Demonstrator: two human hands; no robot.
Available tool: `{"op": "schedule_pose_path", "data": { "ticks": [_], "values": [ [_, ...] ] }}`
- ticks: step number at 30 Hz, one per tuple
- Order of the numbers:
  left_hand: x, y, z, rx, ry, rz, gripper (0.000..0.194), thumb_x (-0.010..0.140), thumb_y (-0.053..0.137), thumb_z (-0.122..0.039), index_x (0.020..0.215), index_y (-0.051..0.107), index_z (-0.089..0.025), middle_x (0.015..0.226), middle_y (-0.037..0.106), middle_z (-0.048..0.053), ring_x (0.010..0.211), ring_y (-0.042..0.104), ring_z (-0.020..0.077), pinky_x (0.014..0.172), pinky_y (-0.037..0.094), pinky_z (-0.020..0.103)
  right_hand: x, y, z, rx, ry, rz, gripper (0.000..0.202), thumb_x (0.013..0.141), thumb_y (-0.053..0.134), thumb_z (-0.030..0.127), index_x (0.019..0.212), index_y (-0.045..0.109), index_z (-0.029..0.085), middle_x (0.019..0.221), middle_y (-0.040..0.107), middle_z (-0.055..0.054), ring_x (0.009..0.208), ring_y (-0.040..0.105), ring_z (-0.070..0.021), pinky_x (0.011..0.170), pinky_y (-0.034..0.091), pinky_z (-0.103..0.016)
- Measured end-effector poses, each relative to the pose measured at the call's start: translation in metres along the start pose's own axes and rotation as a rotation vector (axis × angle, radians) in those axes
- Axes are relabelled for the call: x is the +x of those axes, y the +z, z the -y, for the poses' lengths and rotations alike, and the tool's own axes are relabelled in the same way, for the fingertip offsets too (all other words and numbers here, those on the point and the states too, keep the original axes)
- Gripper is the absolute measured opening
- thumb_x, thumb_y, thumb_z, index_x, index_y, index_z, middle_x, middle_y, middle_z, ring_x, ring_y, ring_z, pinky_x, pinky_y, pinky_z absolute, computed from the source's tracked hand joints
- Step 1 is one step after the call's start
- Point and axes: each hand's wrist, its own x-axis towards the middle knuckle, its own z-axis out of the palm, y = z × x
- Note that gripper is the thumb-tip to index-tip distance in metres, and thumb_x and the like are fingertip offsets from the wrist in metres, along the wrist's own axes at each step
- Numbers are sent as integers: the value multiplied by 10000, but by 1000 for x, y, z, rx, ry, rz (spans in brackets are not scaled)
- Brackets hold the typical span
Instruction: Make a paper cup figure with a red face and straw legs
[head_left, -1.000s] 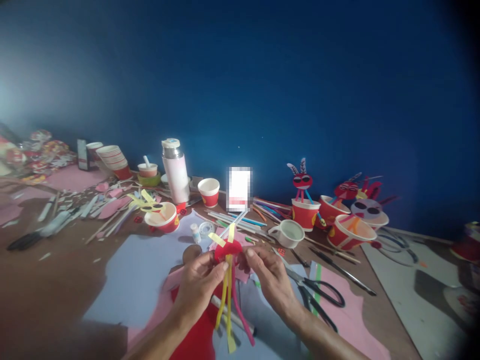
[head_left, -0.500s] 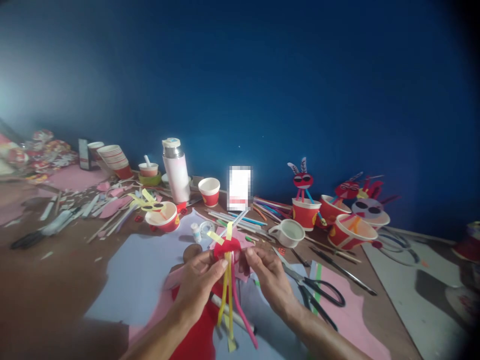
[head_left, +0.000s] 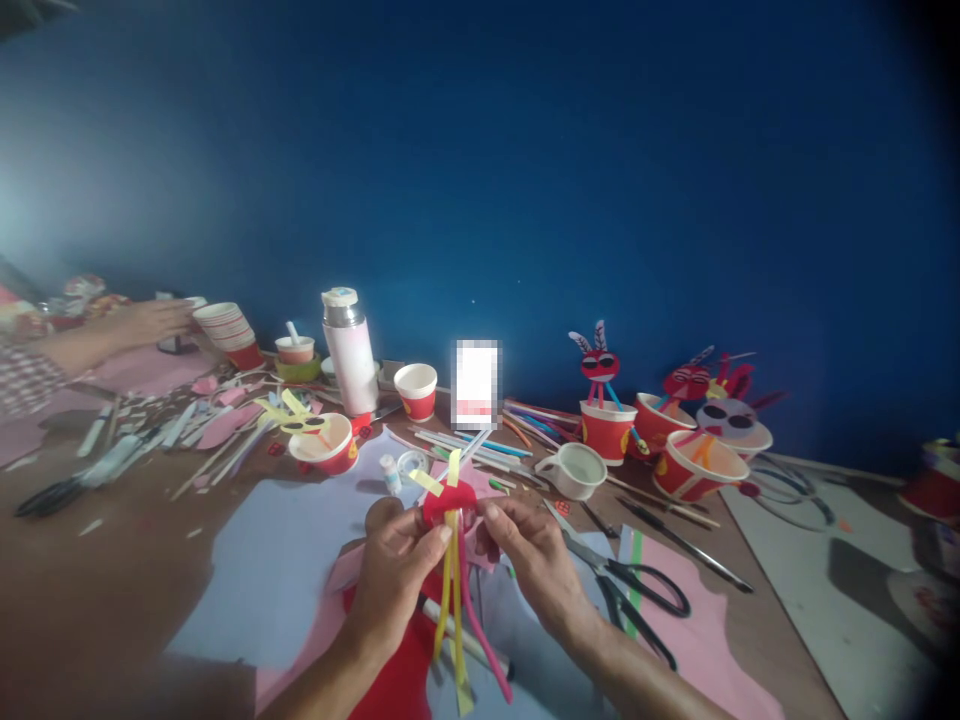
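Observation:
A small figure with a red paper head [head_left: 448, 498] is held between my two hands in the middle of the view. Pale yellow strips stick up from its top, and yellow and pink pipe cleaners [head_left: 478, 620] hang below it. My left hand [head_left: 409, 560] pinches the left edge of the red piece, thumb in front. On the other edge, my right hand [head_left: 525, 545] closes thumb and fingers on it. Beneath the hands lie red and pale blue sheets [head_left: 262, 560] and a marker. Scissors [head_left: 626, 585] rest to the right of my right hand.
A thermos [head_left: 351, 355], a paper cup [head_left: 415, 390] and a white mug [head_left: 577, 470] stand further back. Red cups with paper figures [head_left: 607, 430] are at the right. Another person's hand [head_left: 154, 320] is at the far left, near stacked cups [head_left: 229, 335].
Another person's hand and checked sleeve have come into view at the far left, over the pink paper. My hands still hold the red figure, almost unmoved.

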Motion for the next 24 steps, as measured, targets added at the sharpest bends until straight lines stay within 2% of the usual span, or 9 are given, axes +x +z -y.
{"op": "schedule_pose_path", "data": {
  "ticks": [3,8,12,18,21,24],
  "values": [
    [-1,1,-1,37,-9,-2,112,733,671,-262,753,737,-174,796,636,21,814,605,197,723,476,245,2,0,1,-27,7,-21,306,824,590,438,716,629,154,628,565,-1,589,482,-121,588,396,-242],
    [-6,3,2,-50,-101,93,162,751,665,-302,837,718,-175,704,641,9,699,592,171,707,483,253,0,0,4,-88,-9,-68,243,781,601,331,605,550,171,570,508,28,558,437,-111,571,378,-231],
    [-8,4,3,-71,-112,157,196,754,672,-320,875,718,-172,672,617,0,630,547,148,689,480,254,-3,-1,8,-141,-52,-100,238,766,584,308,580,500,186,567,487,34,564,430,-114,554,379,-221],
    [-5,4,-5,-109,-92,229,296,740,668,-402,890,727,-154,716,670,35,663,591,178,662,483,264,-5,-2,14,-205,-106,-84,191,765,559,259,595,503,191,587,510,22,592,456,-123,582,402,-225],
    [-6,5,-10,-77,-94,198,238,715,693,-367,807,734,-151,701,687,35,659,611,181,663,492,267,-6,1,20,-271,-135,-40,167,756,531,244,599,510,193,575,521,20,570,465,-123,568,404,-227],
    [-9,6,-11,-77,-147,98,171,663,739,-318,734,722,-163,634,688,18,633,623,177,608,494,245,-7,3,24,-299,-126,-16,173,738,518,237,574,491,192,553,508,22,553,458,-122,552,398,-227]
  ]
}}
